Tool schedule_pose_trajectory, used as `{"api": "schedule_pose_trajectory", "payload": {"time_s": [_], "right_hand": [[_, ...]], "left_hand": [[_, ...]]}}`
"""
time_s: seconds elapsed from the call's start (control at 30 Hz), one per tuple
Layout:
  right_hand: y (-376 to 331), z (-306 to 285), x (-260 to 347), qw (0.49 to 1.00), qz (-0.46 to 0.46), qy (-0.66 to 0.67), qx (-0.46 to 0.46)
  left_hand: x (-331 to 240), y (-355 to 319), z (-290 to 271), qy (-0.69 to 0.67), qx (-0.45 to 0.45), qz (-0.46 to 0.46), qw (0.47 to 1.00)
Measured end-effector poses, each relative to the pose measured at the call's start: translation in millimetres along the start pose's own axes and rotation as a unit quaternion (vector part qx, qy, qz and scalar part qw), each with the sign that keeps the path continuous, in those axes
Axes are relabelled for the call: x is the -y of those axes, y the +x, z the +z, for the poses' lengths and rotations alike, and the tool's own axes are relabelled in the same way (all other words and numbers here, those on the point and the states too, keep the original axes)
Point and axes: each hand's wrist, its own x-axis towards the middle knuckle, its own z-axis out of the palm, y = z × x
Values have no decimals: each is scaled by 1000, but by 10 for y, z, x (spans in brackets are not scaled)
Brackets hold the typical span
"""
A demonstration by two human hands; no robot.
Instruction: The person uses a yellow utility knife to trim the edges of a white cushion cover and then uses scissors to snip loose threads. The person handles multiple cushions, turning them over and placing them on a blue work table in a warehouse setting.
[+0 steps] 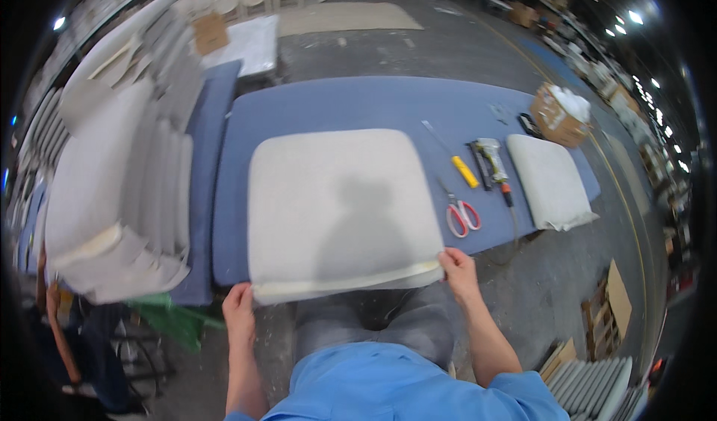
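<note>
A pale fabric seat cushion (340,212) lies flat on the blue padded table (328,100) in front of me. Along its near edge the cover is loose, and a narrow yellowish strip of padding shows. My left hand (239,310) is closed with fingertips pinching the cover's near left corner. At the near right corner, my right hand (459,273) likewise pinches the fabric edge. Just right of the cushion rest scissors (463,218) with red-and-white handles. Beyond them is a thin-bladed tool with a yellow handle (464,172). My shadow falls across the cushion.
Tall stacks of pale cushions and covers (119,159) stand at the left. A corded hand tool (502,171), a smaller cushion (551,178) and a cardboard box (556,118) sit at the right. A co-worker's arm (61,339) shows at far left; more stacked panels (590,387) stand lower right.
</note>
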Motion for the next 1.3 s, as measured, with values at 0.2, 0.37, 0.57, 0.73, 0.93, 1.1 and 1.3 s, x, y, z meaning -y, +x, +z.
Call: {"api": "schedule_pose_trajectory", "payload": {"time_s": [0.2,0.37,0.57,0.73,0.93,1.1,1.3], "right_hand": [[-94,-3,-33,999,-19,-9,40],[-97,-133,-109,995,-33,-83,50],[-102,-208,-51,985,-51,-139,84],[19,-507,176,999,-9,-52,-1],[193,19,298,990,-66,-95,78],[175,205,547,986,-154,55,39],[657,280,2542,933,-336,20,130]], "left_hand": [[117,28,-58,12,-5,-1,1000],[212,74,-76,-42,19,-10,999],[225,56,-139,-1,11,-25,1000],[-90,13,57,-107,53,-127,985],[-203,-68,169,-139,61,-159,975],[-638,206,62,-169,111,-116,972],[-2453,1150,101,-209,102,-15,973]]}}
